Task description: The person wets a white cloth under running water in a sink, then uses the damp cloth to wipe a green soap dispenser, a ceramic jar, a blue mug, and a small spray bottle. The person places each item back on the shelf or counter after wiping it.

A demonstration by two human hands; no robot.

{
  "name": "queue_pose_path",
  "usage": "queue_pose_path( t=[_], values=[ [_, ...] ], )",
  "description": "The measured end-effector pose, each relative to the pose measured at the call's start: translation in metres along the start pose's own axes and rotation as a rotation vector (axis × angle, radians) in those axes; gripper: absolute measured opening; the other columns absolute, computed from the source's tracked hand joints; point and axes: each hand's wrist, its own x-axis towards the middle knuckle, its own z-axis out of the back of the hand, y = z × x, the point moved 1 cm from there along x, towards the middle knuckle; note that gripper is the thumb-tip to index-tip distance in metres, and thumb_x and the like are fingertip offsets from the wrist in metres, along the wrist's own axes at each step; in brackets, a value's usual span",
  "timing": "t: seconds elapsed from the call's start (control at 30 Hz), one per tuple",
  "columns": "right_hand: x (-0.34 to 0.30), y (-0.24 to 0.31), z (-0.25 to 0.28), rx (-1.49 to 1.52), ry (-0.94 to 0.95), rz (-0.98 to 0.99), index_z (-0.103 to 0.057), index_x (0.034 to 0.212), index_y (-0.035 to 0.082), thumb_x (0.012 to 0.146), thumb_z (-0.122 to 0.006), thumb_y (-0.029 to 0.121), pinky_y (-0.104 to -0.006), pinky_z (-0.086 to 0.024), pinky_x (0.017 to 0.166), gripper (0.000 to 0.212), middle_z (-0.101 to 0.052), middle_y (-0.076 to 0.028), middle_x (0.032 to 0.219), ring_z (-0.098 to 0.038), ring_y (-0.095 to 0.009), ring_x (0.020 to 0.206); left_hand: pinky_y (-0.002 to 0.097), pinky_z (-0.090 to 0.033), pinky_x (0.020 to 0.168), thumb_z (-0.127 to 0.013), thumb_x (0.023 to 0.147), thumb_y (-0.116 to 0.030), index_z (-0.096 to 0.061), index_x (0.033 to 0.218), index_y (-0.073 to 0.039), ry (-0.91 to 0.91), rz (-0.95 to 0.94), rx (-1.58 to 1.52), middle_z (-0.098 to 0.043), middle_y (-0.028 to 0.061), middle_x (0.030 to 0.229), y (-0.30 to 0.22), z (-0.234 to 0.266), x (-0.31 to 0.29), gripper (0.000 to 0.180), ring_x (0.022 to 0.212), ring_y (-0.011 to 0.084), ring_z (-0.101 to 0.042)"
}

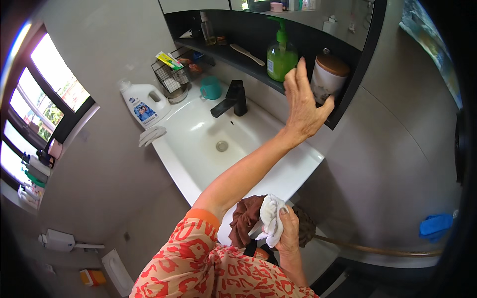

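Head view: left hand (pixel 304 109) spread beside bottle (pixel 281 58) and jar (pixel 330 74), contact unclear; right hand (pixel 288 232) pinches white cloth (pixel 271 218). A sideways brush might topple either.

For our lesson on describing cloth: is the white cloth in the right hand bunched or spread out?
Bunched: the white cloth is crumpled into thick folds, held in the right hand.

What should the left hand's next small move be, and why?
Probably ease the fingers of the left hand in toward the white jar: they are spread open beside it, though contact is unclear. Go gently, since the green bottle stands close by and the right hand is holding the white cloth.
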Motion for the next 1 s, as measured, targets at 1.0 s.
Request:
queue_pose_path(
  t=[1.0],
  values=[
    [0.148, 0.005, 0.077, -1.468, 0.016, 0.639, -0.051, 0.118, 0.007, 0.082, -0.056, 0.012, -0.0379, -0.041, 0.087, 0.036, -0.053, -0.012, 0.114, -0.051, -0.028, 0.105, 0.0471, -0.033, 0.094, -0.076, 0.066, -0.029, -0.049, 0.126, -0.015, 0.533, 0.456, 0.532, -0.039, 0.0181, 0.124, 0.006, 0.153, -0.300, 0.067, 0.113, 0.0358, -0.039]
  ],
)
